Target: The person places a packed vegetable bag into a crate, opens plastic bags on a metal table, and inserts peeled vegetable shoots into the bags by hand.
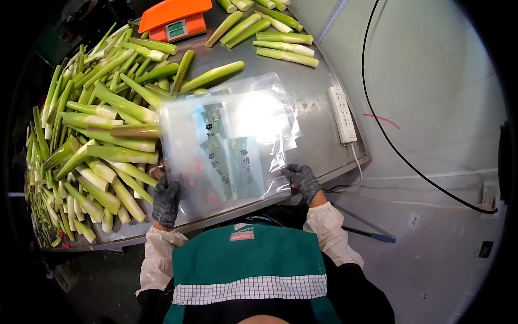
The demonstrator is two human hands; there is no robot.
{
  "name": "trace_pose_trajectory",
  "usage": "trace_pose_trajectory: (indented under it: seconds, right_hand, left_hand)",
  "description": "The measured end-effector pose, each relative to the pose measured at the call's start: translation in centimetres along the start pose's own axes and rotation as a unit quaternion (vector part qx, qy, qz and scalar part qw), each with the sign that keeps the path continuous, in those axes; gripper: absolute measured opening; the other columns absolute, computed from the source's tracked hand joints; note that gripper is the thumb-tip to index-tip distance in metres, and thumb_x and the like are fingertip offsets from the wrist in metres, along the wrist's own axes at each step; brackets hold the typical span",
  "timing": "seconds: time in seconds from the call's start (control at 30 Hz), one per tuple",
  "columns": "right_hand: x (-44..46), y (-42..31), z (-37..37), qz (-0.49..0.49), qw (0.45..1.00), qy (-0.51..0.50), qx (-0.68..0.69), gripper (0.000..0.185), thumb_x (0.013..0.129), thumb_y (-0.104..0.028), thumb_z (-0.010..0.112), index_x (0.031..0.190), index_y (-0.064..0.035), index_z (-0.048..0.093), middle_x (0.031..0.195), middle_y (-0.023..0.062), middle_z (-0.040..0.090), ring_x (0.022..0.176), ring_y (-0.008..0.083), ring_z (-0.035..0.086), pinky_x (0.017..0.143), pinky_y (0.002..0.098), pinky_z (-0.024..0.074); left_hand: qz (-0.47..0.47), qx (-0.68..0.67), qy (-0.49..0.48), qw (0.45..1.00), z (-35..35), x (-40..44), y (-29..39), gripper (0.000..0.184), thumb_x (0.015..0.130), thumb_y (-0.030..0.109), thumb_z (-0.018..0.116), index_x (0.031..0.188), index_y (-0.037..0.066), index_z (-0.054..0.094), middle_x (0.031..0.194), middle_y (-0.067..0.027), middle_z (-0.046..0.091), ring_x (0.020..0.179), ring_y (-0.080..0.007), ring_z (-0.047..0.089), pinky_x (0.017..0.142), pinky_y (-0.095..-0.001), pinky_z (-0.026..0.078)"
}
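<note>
A clear plastic bag [172, 140] with blue-green printed labels lies over other clear bags at the front of the metal table. My left hand [165, 201], in a grey knitted glove, is closed at the bag's lower left edge. On the opposite side, my right hand [304, 182], gloved the same way, pinches the bag's lower right edge. Glare hides part of the film, so how many layers the fingers hold cannot be told. Left of the bags, a large heap of green and white water bamboo shoots [116, 135] comes close to my left hand.
An orange scale [175, 24] with a small display stands at the back. More shoots [286, 47] lie in groups at the far right. Along the table's right edge rests a white power strip [341, 114] with its cord. A black cable [386, 127] hangs along the wall.
</note>
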State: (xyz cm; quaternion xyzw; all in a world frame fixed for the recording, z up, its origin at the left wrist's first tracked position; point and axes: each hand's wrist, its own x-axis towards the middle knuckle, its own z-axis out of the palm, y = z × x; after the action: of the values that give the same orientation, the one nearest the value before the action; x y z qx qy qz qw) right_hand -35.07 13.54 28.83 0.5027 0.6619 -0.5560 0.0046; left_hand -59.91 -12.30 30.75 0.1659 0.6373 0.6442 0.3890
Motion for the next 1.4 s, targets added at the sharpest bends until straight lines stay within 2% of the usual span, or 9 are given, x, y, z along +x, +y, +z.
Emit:
trace_pose_trajectory:
  seconds: [0.13, 0.27, 0.33, 0.43, 0.5, 0.6, 0.7, 1.0, 1.4]
  right_hand:
    - [-3.4, -0.1, -2.6, 0.019, 0.990, -0.073, 0.115, 0.013, 0.078, -0.010, 0.056, 0.084, 0.0007, 0.060, 0.065, 0.0030, 0.057, 0.058, 0.0113, 0.052, 0.051, 0.0237, 0.0421]
    - [-6.3, 0.8, -6.7, -0.451, 0.869, 0.080, -0.190, 0.011, 0.076, -0.010, 0.060, 0.076, 0.0005, 0.058, 0.069, 0.0047, 0.057, 0.054, 0.0096, 0.049, 0.050, 0.0207, 0.0408]
    - [-8.5, 0.2, -7.3, -0.033, 0.940, 0.031, 0.338, 0.011, 0.074, -0.010, 0.063, 0.072, -0.0010, 0.056, 0.067, 0.0044, 0.056, 0.055, 0.0099, 0.050, 0.051, 0.0196, 0.0406]
    - [-8.5, 1.1, -7.1, -0.106, 0.923, 0.112, 0.353, 0.013, 0.073, -0.011, 0.065, 0.071, -0.0027, 0.056, 0.065, 0.0034, 0.055, 0.055, 0.0085, 0.049, 0.050, 0.0189, 0.0388]
    - [-8.9, 0.2, -6.7, -0.129, 0.901, 0.125, 0.394, 0.013, 0.071, -0.012, 0.066, 0.070, -0.0050, 0.055, 0.064, 0.0018, 0.054, 0.054, 0.0080, 0.047, 0.048, 0.0191, 0.0367]
    - [-7.8, -0.9, -3.6, -0.123, 0.929, 0.210, 0.280, 0.020, 0.067, -0.012, 0.070, 0.057, -0.0082, 0.052, 0.053, -0.0036, 0.048, 0.050, 0.0065, 0.042, 0.046, 0.0228, 0.0332]
    - [-7.3, -2.1, -1.3, -0.182, 0.936, 0.235, 0.189, 0.023, 0.067, -0.014, 0.070, 0.058, -0.0055, 0.051, 0.052, -0.0012, 0.048, 0.049, 0.0082, 0.042, 0.046, 0.0252, 0.0352]
    - [-8.0, -4.6, 1.3, -0.391, 0.854, 0.319, -0.124, 0.008, 0.065, -0.005, 0.061, 0.065, -0.0030, 0.053, 0.060, 0.0120, 0.050, 0.054, 0.0284, 0.051, 0.049, 0.0343, 0.0407]
    - [-9.0, -6.0, 1.8, -0.391, 0.891, 0.217, -0.080, 0.022, 0.064, -0.016, 0.069, 0.080, -0.0048, 0.058, 0.070, 0.0103, 0.054, 0.058, 0.0232, 0.054, 0.053, 0.0324, 0.0450]
  left_hand:
    - [-0.056, -0.024, 0.021, 0.998, 0.4, -0.4, 0.4, 0.013, 0.083, 0.004, 0.044, 0.091, -0.001, 0.053, 0.088, -0.0089, 0.059, 0.073, -0.0151, 0.058, 0.065, -0.0247, 0.047]
    - [0.132, 0.269, -0.047, 0.953, 0.1, 0.9, -0.5, 0.012, 0.083, 0.005, 0.047, 0.092, -0.002, 0.051, 0.085, -0.0085, 0.058, 0.073, -0.0160, 0.058, 0.061, -0.0249, 0.048]
    - [0.022, -0.037, -0.063, 0.997, 3.9, 2.2, 1.6, 0.023, 0.078, 0.001, 0.053, 0.101, -0.002, 0.050, 0.097, -0.0107, 0.055, 0.083, -0.0174, 0.058, 0.062, -0.0240, 0.048]
    - [0.068, -0.021, 0.067, 0.995, 7.5, 3.9, 3.1, 0.024, 0.075, 0.002, 0.058, 0.097, -0.001, 0.051, 0.083, -0.0119, 0.057, 0.079, -0.0203, 0.057, 0.067, -0.0259, 0.046]
    - [0.416, 0.450, 0.265, 0.744, 9.2, 3.9, 6.0, 0.035, 0.074, 0.004, 0.060, 0.107, -0.001, 0.048, 0.093, -0.0146, 0.056, 0.086, -0.0269, 0.055, 0.073, -0.0309, 0.045]
    - [0.344, 0.295, 0.076, 0.888, 12.7, 1.7, 6.8, 0.033, 0.073, -0.001, 0.059, 0.105, 0.000, 0.050, 0.094, -0.0115, 0.056, 0.092, -0.0182, 0.052, 0.081, -0.0285, 0.041]
    - [0.231, 0.261, -0.122, 0.929, 17.0, 0.3, 6.2, 0.027, 0.071, 0.006, 0.066, 0.094, -0.001, 0.053, 0.068, -0.0064, 0.056, 0.058, -0.0106, 0.050, 0.053, -0.0244, 0.043]
    - [0.064, 0.442, -0.186, 0.875, 21.4, 1.2, 7.4, 0.047, 0.072, 0.043, 0.062, 0.074, -0.003, 0.051, 0.060, -0.0158, 0.054, 0.056, -0.0237, 0.055, 0.054, -0.0334, 0.044]
    - [0.126, 0.328, -0.218, 0.910, 18.7, 1.4, 6.2, 0.012, 0.078, 0.011, 0.052, 0.076, 0.000, 0.057, 0.066, -0.0169, 0.057, 0.060, -0.0226, 0.059, 0.055, -0.0309, 0.046]
